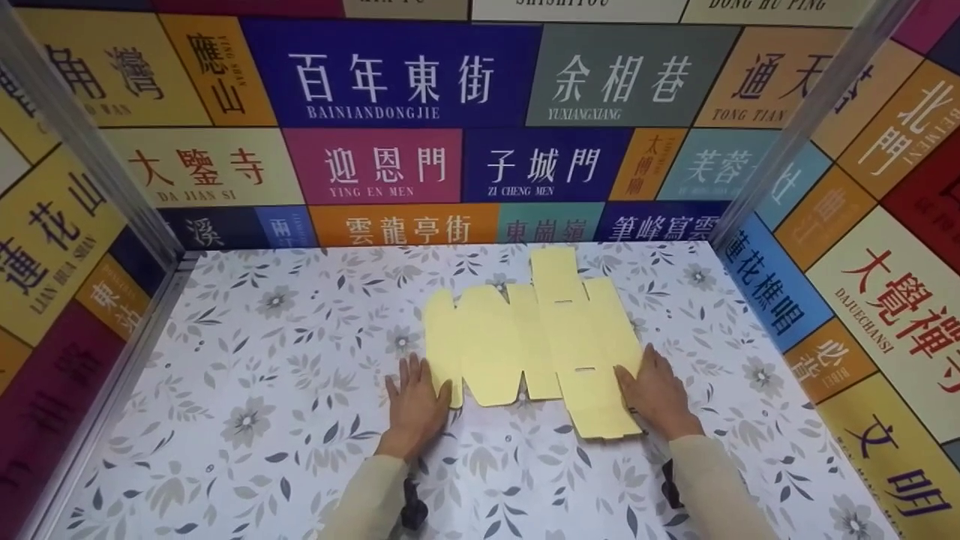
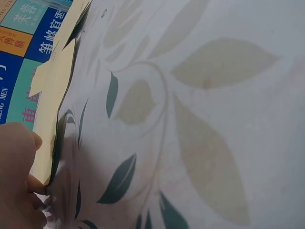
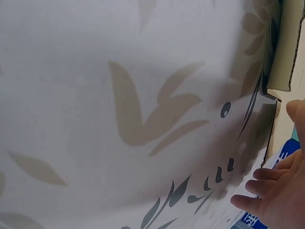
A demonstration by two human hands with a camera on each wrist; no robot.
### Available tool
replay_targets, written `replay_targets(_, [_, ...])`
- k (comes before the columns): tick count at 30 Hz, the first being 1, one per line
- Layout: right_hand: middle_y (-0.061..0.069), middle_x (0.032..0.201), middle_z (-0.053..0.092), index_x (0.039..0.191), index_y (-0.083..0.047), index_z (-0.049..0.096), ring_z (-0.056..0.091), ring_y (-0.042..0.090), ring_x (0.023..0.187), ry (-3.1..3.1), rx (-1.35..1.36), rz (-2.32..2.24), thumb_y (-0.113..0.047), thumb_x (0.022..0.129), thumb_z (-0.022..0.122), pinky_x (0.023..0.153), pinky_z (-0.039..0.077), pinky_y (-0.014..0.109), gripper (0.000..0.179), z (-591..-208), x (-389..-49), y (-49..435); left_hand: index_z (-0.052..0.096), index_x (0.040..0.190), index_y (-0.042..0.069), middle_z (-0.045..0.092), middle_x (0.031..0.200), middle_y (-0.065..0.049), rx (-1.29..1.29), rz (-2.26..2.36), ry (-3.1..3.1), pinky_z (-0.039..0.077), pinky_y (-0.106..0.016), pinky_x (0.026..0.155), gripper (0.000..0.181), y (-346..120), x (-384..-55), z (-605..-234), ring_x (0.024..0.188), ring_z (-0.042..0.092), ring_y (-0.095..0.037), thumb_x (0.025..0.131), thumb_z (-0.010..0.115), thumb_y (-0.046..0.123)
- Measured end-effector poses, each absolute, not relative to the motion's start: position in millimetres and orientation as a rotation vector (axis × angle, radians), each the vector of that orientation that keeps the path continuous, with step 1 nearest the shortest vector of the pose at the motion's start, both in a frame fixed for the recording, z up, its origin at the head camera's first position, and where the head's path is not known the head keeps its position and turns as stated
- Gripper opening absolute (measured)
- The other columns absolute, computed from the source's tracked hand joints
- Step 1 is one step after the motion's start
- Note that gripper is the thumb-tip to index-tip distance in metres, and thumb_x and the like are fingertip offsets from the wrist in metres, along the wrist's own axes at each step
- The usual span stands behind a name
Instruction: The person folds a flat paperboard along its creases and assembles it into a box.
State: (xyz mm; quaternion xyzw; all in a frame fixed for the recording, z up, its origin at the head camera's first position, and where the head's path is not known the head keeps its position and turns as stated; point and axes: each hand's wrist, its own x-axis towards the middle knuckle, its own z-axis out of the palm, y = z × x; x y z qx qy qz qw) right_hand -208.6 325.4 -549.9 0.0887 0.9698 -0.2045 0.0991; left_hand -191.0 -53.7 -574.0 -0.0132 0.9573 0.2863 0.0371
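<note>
A flat pale yellow cardboard box blank (image 1: 495,345), with flaps, notches and two slits, lies unfolded between both hands. At its left end my left hand (image 1: 418,409) holds the edge, thumb over the near flap and fingers along the side. The left wrist view shows the blank (image 2: 50,114) edge-on beside the left hand (image 2: 19,176), slightly off the surface. My right hand (image 1: 656,390) holds the right edge, thumb on top. In the right wrist view the right hand (image 3: 281,186) has its fingers below the blank's corrugated edge (image 3: 286,52).
The table (image 1: 247,420) has a white covering with grey leaves and flowers. Behind it stands a wall of coloured name panels (image 1: 390,165), with more panels on both sides. Clear strips (image 1: 810,112) run along the corners.
</note>
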Motion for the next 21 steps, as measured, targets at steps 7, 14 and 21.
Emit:
replay_targets(7, [0.044, 0.152, 0.026, 0.153, 0.016, 0.007, 0.034, 0.060, 0.136, 2.921, 0.197, -0.606, -0.037, 0.105, 0.042, 0.114, 0.033, 0.065, 0.080, -551.5, -205.6, 322.1, 0.038, 0.148, -0.011, 0.026, 0.161, -0.029, -0.071, 0.979, 2.926, 0.007, -0.066, 0.124, 0.067, -48.2, -191.2, -574.2, 0.154, 0.018, -0.044, 0.103, 0.047, 0.037])
replay_targets(14, [0.045, 0.150, 0.029, 0.153, 0.016, 0.007, 0.037, 0.060, 0.135, 2.922, 0.210, -0.621, -0.034, 0.105, 0.042, 0.113, 0.034, 0.065, 0.078, -548.8, -206.2, 319.6, 0.043, 0.144, -0.012, 0.030, 0.159, -0.030, -0.110, 1.195, 2.853, 0.001, -0.067, 0.123, 0.059, -45.7, -191.7, -568.3, 0.152, 0.020, -0.045, 0.106, 0.040, 0.034])
replay_targets(21, [0.044, 0.148, 0.031, 0.154, 0.015, 0.009, 0.039, 0.059, 0.134, 2.933, 0.232, -0.624, -0.034, 0.105, 0.042, 0.112, 0.036, 0.064, 0.077, -548.8, -208.1, 316.9, 0.045, 0.142, -0.014, 0.036, 0.154, -0.033, -0.101, 1.340, 2.843, 0.001, -0.069, 0.122, 0.058, -42.6, -192.3, -566.9, 0.149, 0.026, -0.048, 0.107, 0.040, 0.031])
